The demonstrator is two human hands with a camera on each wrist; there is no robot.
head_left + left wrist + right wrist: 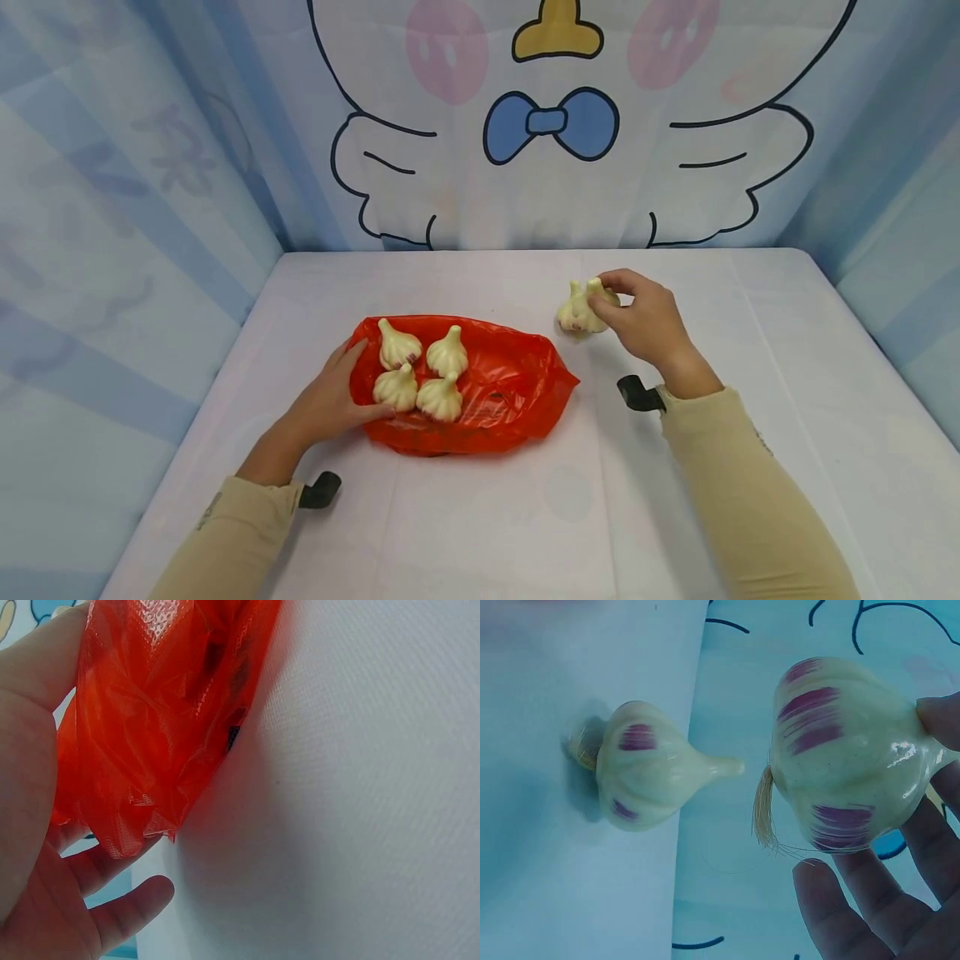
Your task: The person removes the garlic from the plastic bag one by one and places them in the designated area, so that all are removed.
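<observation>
Right hand (651,325) is pinched on one garlic bulb (847,757) beside another bulb (649,766) on the surface (495,525); red bag (517,375), its dark marking (234,738) illegible, is gripped by left hand (326,402), four bulbs (447,358) inside

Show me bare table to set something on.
Bare table: between the sleeves, in front of the bag; behind it, to the back edge. Crowded: the bag's left end, four bulbs and the left hand; and around the right hand, one bulb held beside another.

Glossy, crinkled plastic bag (517,346)
</observation>
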